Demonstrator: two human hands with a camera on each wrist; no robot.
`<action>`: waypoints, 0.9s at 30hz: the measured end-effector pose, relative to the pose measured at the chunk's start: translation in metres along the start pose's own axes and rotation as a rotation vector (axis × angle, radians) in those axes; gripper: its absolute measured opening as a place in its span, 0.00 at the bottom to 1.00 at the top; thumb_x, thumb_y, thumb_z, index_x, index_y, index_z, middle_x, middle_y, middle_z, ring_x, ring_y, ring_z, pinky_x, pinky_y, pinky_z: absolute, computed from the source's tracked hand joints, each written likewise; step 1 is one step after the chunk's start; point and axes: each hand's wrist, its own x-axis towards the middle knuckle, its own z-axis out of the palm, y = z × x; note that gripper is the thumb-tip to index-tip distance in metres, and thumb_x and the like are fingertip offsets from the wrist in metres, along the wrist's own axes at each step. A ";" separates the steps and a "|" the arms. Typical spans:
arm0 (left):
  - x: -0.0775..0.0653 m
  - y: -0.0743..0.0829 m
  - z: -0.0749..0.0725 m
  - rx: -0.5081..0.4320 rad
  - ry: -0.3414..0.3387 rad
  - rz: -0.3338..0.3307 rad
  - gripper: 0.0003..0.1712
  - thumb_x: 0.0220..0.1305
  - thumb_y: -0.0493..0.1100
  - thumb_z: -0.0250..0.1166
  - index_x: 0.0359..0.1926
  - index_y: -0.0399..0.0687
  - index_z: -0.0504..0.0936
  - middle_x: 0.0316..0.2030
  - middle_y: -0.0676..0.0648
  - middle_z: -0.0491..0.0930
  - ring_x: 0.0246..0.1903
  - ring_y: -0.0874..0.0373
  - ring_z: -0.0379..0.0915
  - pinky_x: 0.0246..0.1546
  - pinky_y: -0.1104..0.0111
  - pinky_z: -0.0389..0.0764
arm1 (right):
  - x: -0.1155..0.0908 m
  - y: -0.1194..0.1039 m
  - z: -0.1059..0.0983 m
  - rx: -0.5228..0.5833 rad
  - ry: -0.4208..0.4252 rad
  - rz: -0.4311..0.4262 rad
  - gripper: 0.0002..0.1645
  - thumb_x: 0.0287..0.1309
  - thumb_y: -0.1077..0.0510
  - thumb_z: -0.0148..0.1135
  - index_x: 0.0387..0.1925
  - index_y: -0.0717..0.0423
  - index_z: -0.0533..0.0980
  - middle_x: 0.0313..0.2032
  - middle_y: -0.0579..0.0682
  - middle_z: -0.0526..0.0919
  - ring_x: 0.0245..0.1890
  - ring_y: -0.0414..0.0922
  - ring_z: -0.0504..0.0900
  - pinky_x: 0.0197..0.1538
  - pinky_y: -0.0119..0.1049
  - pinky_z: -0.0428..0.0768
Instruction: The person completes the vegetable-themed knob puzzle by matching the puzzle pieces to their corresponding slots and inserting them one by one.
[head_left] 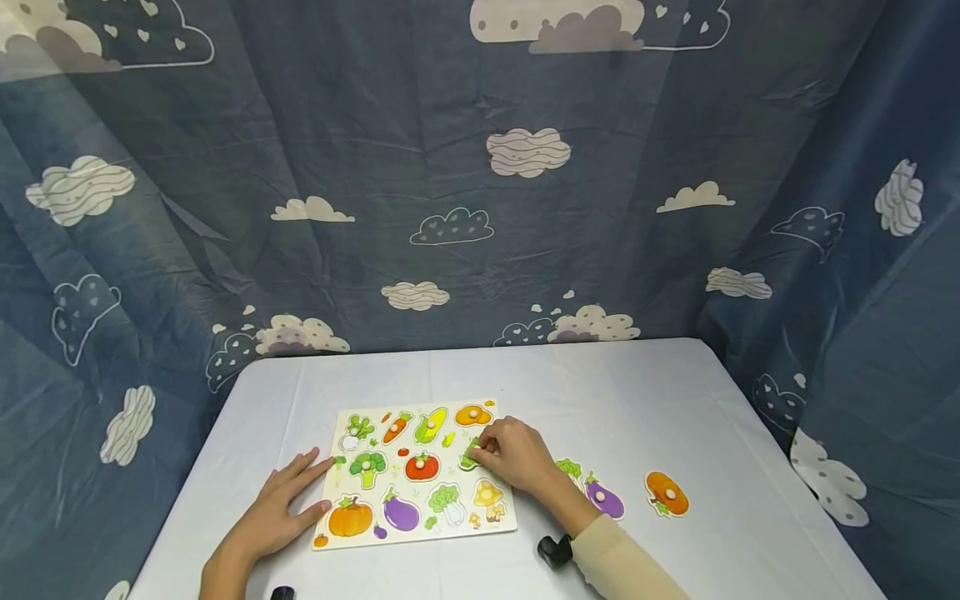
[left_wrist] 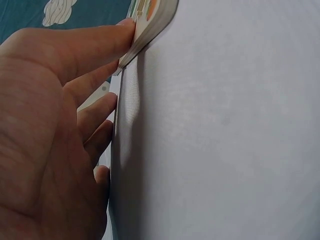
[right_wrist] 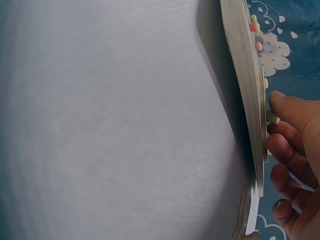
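A wooden vegetable puzzle board (head_left: 420, 533) lies on the white table, with pictures of vegetables such as a tomato, broccoli, a carrot and a pumpkin. At its right side my right hand (head_left: 517, 454) pinches the small knob of a green puzzle piece (head_left: 467, 460). The right wrist view shows thumb and fingertips at the green knob (right_wrist: 272, 118); the hand covers part of the piece, so its kind is unclear. Along the board's left edge my left hand (head_left: 273, 508) spreads its fingers, with thumb and a fingertip touching the edge.
To the right of the board lie loose puzzle pieces: an eggplant (head_left: 604, 498), a pumpkin (head_left: 667, 494) and a green leafy one (head_left: 568, 468) partly behind the right forearm. A dark cloud-patterned curtain (head_left: 450, 275) hangs behind and beside the table (head_left: 750, 533).
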 end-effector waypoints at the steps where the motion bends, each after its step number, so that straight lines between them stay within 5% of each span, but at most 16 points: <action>1: 0.000 0.000 0.000 -0.002 0.002 0.001 0.39 0.62 0.63 0.68 0.72 0.58 0.75 0.77 0.38 0.63 0.77 0.31 0.51 0.75 0.30 0.46 | 0.000 0.000 0.000 -0.002 -0.002 0.001 0.13 0.56 0.42 0.77 0.30 0.45 0.86 0.23 0.35 0.76 0.26 0.33 0.69 0.31 0.26 0.70; 27: 0.001 0.000 0.001 -0.005 0.005 -0.011 0.39 0.62 0.63 0.68 0.72 0.57 0.75 0.77 0.38 0.63 0.77 0.31 0.51 0.76 0.31 0.46 | 0.002 0.001 0.004 -0.027 -0.008 -0.022 0.12 0.54 0.44 0.78 0.29 0.45 0.85 0.22 0.35 0.74 0.25 0.33 0.69 0.29 0.26 0.69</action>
